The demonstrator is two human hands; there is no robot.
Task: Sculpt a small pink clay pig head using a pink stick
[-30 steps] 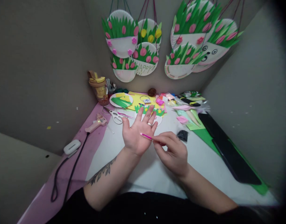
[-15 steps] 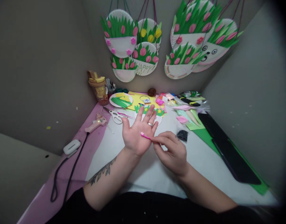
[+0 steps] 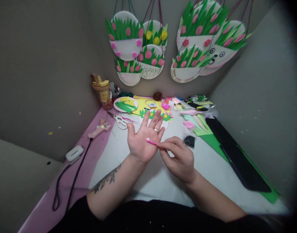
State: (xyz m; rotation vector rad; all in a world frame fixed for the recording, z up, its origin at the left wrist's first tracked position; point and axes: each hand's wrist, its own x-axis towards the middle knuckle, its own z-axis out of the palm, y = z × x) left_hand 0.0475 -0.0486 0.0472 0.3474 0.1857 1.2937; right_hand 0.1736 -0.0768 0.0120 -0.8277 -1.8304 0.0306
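Palm up and fingers spread, my left hand (image 3: 145,142) is raised over the white table covering, a ring on one finger. My right hand (image 3: 179,158) pinches one end of a thin bright pink stick (image 3: 152,142) between thumb and index finger. The stick's other end has a small pale pink piece (image 3: 148,139) that lies over my left palm; whether it touches the skin is hard to tell. Behind my left fingertips is a white paper plate (image 3: 166,124) with green paper grass and yellow flowers, partly hidden by the hand.
White scissors (image 3: 120,121), a pink glue gun (image 3: 100,128) and a white case (image 3: 74,153) lie at the left. A tumbler (image 3: 104,94) stands behind. Black packet (image 3: 189,141), clay bags (image 3: 199,120) and a long black object (image 3: 243,165) are right. Decorated plates (image 3: 126,48) hang on the wall.
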